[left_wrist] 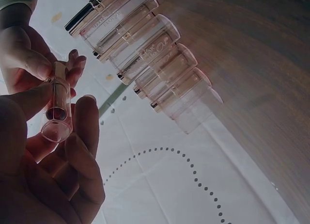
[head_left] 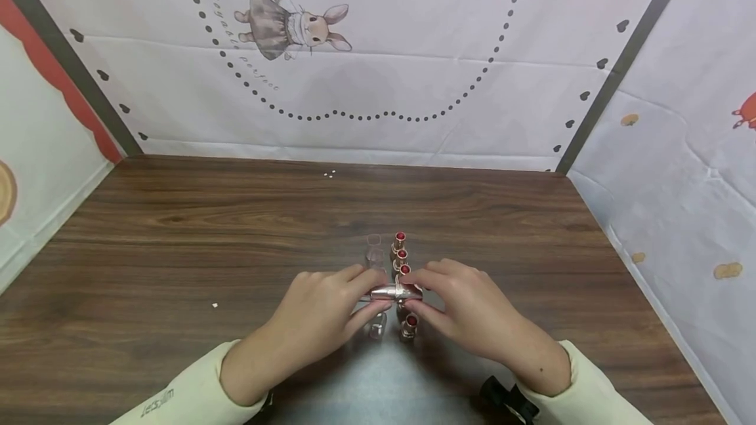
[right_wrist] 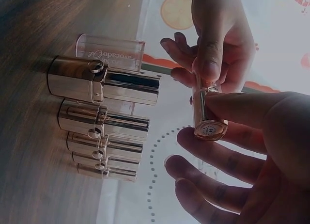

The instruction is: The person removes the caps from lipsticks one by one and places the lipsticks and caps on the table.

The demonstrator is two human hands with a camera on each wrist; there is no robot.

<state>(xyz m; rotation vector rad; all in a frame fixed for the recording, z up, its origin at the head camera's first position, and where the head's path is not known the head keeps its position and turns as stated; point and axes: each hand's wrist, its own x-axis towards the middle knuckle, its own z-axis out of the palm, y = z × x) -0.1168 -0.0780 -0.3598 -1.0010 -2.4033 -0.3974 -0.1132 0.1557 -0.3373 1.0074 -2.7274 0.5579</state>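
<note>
Over the table, my left hand (head_left: 325,310) and right hand (head_left: 466,300) meet at a lipstick (head_left: 397,292) held sideways. The left fingers and thumb pinch its clear cap (left_wrist: 57,131), which surrounds the dark red bullet in the left wrist view. My right hand grips the shiny rose-gold base (right_wrist: 201,105), its round bottom label facing the right wrist camera. Whether the cap is fully seated I cannot tell. Beneath the hands stands a row of uncapped lipsticks (head_left: 411,326) with red tips. Left of them runs a row of clear caps (head_left: 378,326), partly hidden by the hands.
The brown wooden table (head_left: 236,235) is bordered by white printed cloth (head_left: 401,84) at the back and sides. Small white bits (head_left: 329,174) lie near the back edge, and another white scrap (head_left: 215,305) lies to the left.
</note>
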